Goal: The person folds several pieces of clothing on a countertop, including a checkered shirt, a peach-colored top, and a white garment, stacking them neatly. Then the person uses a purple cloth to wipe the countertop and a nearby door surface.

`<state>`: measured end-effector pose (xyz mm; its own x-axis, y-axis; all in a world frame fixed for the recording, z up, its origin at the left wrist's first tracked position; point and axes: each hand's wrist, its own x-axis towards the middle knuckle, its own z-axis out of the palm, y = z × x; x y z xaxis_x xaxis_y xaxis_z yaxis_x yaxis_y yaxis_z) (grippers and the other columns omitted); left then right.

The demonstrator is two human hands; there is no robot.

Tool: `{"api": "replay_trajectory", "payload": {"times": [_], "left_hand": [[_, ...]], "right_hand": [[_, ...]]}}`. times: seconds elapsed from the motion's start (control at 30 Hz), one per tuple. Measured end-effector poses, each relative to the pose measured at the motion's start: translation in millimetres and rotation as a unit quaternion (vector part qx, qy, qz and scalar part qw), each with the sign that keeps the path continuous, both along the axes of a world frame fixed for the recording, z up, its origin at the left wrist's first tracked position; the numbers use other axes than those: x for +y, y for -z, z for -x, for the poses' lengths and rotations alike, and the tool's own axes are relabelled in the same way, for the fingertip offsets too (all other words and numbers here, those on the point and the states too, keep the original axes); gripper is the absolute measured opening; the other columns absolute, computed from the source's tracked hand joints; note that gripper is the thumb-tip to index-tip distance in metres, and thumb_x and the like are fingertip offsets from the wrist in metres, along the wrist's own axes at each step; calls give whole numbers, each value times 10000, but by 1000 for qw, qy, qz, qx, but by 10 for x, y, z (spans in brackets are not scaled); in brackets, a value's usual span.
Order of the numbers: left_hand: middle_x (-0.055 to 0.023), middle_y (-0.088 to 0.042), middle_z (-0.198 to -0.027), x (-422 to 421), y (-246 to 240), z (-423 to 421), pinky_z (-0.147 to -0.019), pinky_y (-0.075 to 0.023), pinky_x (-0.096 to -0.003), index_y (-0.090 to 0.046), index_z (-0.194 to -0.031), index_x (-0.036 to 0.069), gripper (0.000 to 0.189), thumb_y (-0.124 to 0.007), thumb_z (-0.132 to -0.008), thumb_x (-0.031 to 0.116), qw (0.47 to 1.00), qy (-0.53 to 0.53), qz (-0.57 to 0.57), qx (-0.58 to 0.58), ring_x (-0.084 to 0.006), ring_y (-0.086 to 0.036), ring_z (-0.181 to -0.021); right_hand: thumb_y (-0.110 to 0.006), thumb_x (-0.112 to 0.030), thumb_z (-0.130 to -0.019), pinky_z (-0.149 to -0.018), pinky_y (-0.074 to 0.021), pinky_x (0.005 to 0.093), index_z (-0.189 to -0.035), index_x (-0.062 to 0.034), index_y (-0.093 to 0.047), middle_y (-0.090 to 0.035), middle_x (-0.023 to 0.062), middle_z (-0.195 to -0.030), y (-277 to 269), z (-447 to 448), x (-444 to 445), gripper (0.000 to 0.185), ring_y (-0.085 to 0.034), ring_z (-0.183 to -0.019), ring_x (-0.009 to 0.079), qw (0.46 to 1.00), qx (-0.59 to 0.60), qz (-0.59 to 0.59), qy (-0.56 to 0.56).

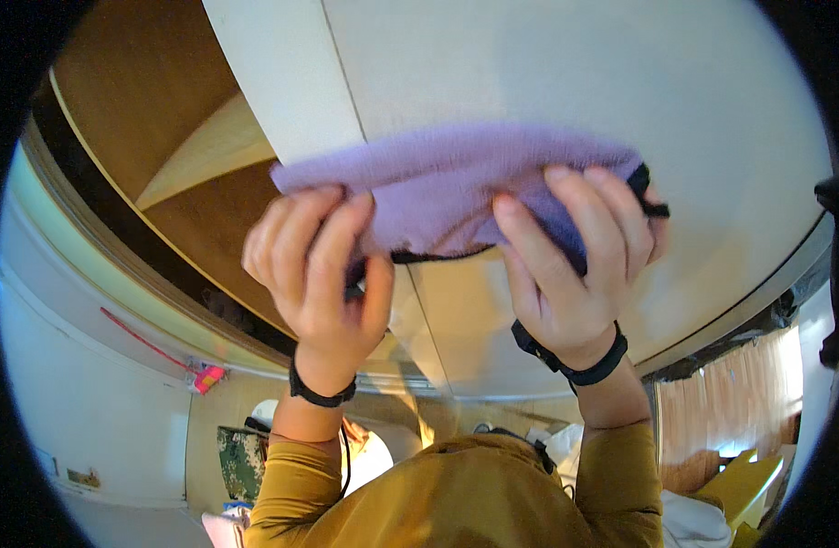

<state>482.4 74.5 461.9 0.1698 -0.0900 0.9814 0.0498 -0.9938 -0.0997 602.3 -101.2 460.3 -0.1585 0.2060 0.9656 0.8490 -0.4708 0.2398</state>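
A purple cloth point(433, 178) is stretched sideways between my two hands, in front of a white cabinet door point(597, 68). My left hand point(316, 267) grips its left end, thumb below and fingers over the top. My right hand point(577, 240) holds the right part, its fingers spread over the fabric. Something black point(640, 183) shows at the cloth's right end, and a dark strip runs along its lower edge; I cannot tell what these are. Both wrists wear black bands.
At the left the cabinet stands open, showing brown inner panels and a light wooden shelf point(214, 151). A pink brush with a red handle point(145, 338) is by the white wall. Behind me lie a camouflage-patterned item point(238, 462), white fabric point(693, 520) and a yellow object point(741, 486).
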Motion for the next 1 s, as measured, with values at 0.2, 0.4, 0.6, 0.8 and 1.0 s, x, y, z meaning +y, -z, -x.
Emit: {"api": "replay_trajectory", "payload": {"times": [0.2, 0.4, 0.6, 0.8, 1.0], "left_hand": [[-53, -557, -1075, -103, 1688, 187, -919, -365, -460, -646, -1000, 101, 304, -729, -708, 111, 990, 15, 93, 107, -273, -455, -1054], [-4, -575, -1074, -134, 2529, 281, -915, -349, -432, -675, -975, 127, 235, -750, -755, 164, 983, 27, 67, 167, -215, -489, -1004], [1, -574, -1096, -44, 1644, 95, -922, -332, -403, -686, -995, 145, 258, -717, -741, 117, 991, 47, 73, 97, -198, -485, -1023], [25, -567, -1090, -90, 1873, 28, -875, -349, -385, -693, -1004, 165, 271, -706, -739, 111, 988, 86, 48, 116, -215, -456, -1001], [18, -564, -1073, -135, 2669, 57, -914, -345, -405, -696, -961, 173, 267, -761, -702, 181, 969, 80, -99, 214, -217, -461, -1054]], "right_hand": [[-705, -207, -760, -1019, -285, 471, -1038, -256, -722, -573, -55, -1148, 1562, 169, -163, 282, -506, -1126, 177, 991, 87, 102, 2], [-690, -189, -751, -979, -308, 452, -1033, -239, -721, -594, -45, -1115, 2376, 356, -243, 287, -512, -1084, 183, 974, 154, 168, 0], [-693, -177, -758, -1029, -280, 474, -964, -257, -712, -634, -30, -1100, 1553, 167, -220, 222, -540, -1097, 196, 994, 94, 40, 45], [-726, -156, -720, -998, -314, 466, -920, -264, -705, -608, -26, -1132, 1885, 244, -245, 229, -520, -1111, 215, 987, 138, 35, 69], [-776, -88, -648, -946, -344, 472, -835, -208, -681, -594, 5, -1058, 2594, 410, -390, 242, -539, -1060, 244, 972, 209, 85, 66]]}}
